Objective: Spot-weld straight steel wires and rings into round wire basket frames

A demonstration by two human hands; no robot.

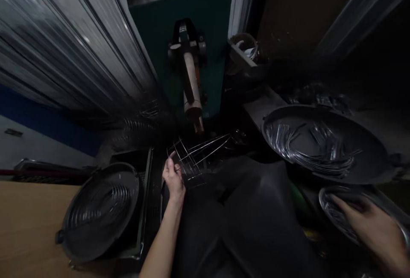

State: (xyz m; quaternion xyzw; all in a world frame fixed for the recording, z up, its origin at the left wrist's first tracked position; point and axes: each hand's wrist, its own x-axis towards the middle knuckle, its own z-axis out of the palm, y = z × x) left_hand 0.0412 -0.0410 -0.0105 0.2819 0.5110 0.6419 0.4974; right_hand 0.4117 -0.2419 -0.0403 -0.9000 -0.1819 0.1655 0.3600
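Note:
My left hand [174, 178] is closed on a wire rack [188, 157], an open frame of thin crossed metal wires with long prongs reaching right. It is held below the arm of a green machine. At the lower right, my right hand [368, 222] reaches into a round metal bowl [323, 194] that seems to hold small shiny pieces. Motion blur smears that hand, and I cannot make out whether its fingers grip anything.
The green machine [150, 26] stands ahead with a thick projecting arm [191, 81]. A dark pan [365, 141] of bent wires [297, 150] lies right. Another dark pan [92, 244] with wire rings [118, 197] stands left. Corrugated metal [80, 21] rises behind.

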